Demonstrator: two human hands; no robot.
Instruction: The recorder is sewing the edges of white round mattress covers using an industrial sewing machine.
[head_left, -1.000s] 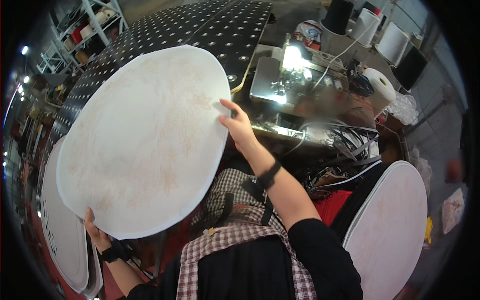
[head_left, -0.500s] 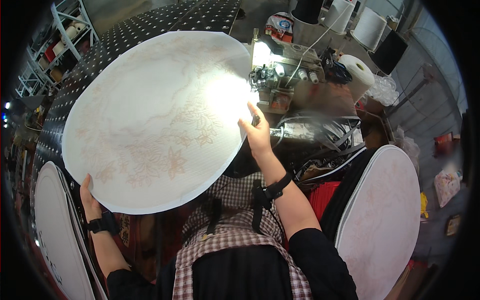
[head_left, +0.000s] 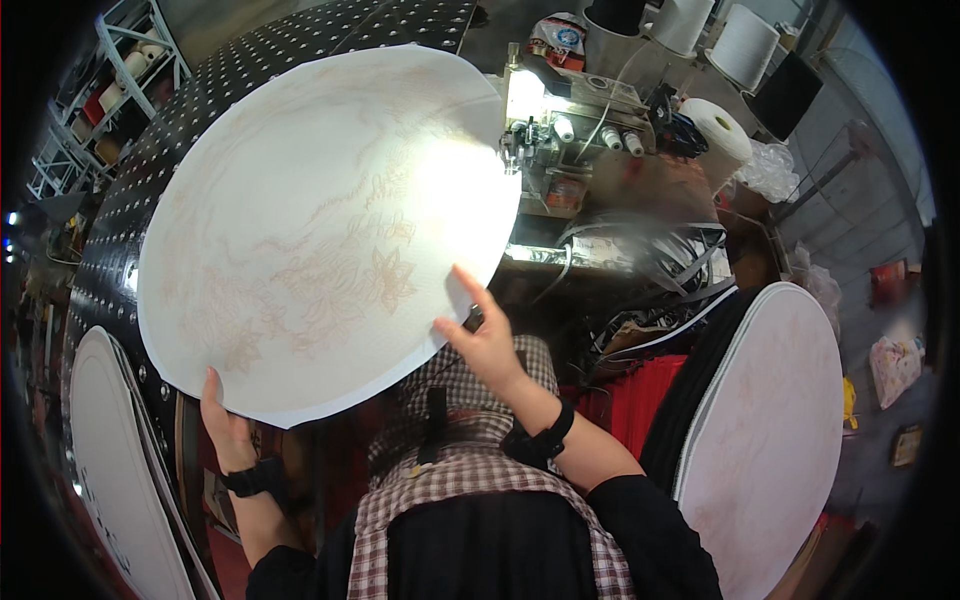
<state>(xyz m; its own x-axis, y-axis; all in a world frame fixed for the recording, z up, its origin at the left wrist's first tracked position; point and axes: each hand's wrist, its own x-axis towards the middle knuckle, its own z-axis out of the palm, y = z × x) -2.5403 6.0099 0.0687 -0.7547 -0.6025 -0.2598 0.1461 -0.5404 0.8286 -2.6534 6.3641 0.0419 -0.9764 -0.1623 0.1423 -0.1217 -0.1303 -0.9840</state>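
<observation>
A large round white mat point(head_left: 290, 210) with a pale brown floral print spans the space in front of me. Its far right rim lies at the lit needle area of a sewing machine point(head_left: 525, 140). My left hand point(head_left: 228, 430) grips the lower left rim, thumb on top and the other fingers hidden underneath. At the lower right rim is my right hand point(head_left: 487, 345), with thumb and forefinger apart over the mat's face. A small black tool point(head_left: 473, 318) is tucked in that hand; its exact kind is unclear.
A studded black table point(head_left: 260, 95) extends behind the mat. Stacks of round mats stand at left point(head_left: 105, 440) and right point(head_left: 765, 430). Thread cones point(head_left: 742, 48) stand beyond the machine. Red cloth point(head_left: 640, 400) and dark strips point(head_left: 680, 265) lie near the right stack.
The mat has turned counter-clockwise and shifted slightly right. My right hand has moved from beside the machine down and left along the rim. My left hand has moved a little right and down.
</observation>
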